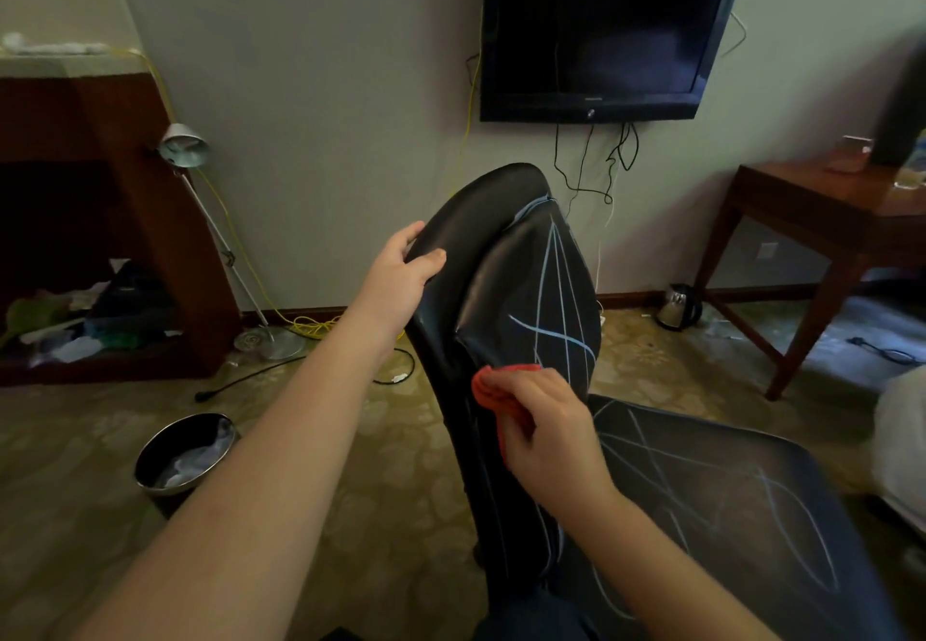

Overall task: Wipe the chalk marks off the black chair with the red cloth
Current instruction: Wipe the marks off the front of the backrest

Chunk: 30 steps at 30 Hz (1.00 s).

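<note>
- right hand (556, 435), lower centre of the frame, has its fingers curled round the bunched red cloth (488, 390) and holds it low against the backrest (516, 264) of the black chair (481, 209), probably so that rubbing bears on the leather.
- chalk marks (556, 299) cross the backrest just above the cloth and also cover the seat (781, 470) at lower right.
- left hand (401, 274), centre frame, grips the backrest's upper side edge with its thumb in front, seemingly to steady the chair.

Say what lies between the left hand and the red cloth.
Head view: only bare black chair back lies between left hand and red cloth; chalk marks lie further right.
</note>
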Tool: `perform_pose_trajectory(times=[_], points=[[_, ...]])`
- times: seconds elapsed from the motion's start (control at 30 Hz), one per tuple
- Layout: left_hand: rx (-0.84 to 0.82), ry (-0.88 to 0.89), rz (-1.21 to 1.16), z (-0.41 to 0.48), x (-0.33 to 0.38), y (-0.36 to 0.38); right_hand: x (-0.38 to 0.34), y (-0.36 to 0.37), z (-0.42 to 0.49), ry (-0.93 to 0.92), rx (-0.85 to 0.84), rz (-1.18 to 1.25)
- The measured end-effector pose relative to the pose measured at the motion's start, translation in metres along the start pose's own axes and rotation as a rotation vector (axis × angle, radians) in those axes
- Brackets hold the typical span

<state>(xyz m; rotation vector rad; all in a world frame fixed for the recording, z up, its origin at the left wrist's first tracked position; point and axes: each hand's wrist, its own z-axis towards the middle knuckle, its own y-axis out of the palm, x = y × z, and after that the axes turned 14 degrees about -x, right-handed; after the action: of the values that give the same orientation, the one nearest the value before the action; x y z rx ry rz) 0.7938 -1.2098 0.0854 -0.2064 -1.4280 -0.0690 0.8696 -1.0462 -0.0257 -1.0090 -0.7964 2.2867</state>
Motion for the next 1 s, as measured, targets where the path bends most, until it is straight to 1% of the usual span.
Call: perform_pose_trajectory(times=[0.07, 0.17, 0.27, 0.33, 0.43, 0.53, 0.63, 0.67, 0.77, 0.9, 1.0], points=[[0.002, 0.002, 0.011, 0.0, -0.001, 0.001, -0.003, -0.015, 0.008, -0.006, 0.017, 0.006], [0.013, 0.011, 0.013, 0.003, -0.002, 0.001, -0.02, -0.031, 0.035, -0.091, 0.109, 0.022], [0.017, 0.01, 0.011, 0.001, -0.001, 0.003, -0.026, -0.02, 0.049, -0.125, 0.071, 0.01], [0.014, 0.007, 0.021, 0.001, -0.002, 0.002, -0.023, -0.006, 0.044, -0.099, 0.069, 0.013], [0.014, -0.005, 0.027, 0.001, -0.003, -0.001, -0.017, 0.008, 0.023, 0.001, 0.103, 0.046], [0.012, -0.009, 0.046, 0.001, -0.003, -0.003, -0.009, 0.009, 0.0, 0.069, 0.019, 0.007], [0.013, -0.005, 0.044, 0.003, -0.003, -0.001, -0.008, -0.009, -0.002, 0.105, -0.061, 0.017], [0.018, -0.002, 0.042, 0.002, -0.003, 0.0, -0.012, -0.018, 0.004, 0.103, -0.061, 0.035], [0.024, 0.004, 0.038, 0.001, -0.003, 0.003, -0.027, -0.031, 0.032, 0.027, 0.018, 0.042], [0.021, 0.006, 0.027, -0.003, -0.002, 0.003, -0.033, -0.009, 0.044, 0.02, -0.011, -0.021], [0.013, 0.015, 0.028, -0.003, -0.001, 0.003, -0.025, -0.002, 0.033, 0.03, 0.022, -0.045]])
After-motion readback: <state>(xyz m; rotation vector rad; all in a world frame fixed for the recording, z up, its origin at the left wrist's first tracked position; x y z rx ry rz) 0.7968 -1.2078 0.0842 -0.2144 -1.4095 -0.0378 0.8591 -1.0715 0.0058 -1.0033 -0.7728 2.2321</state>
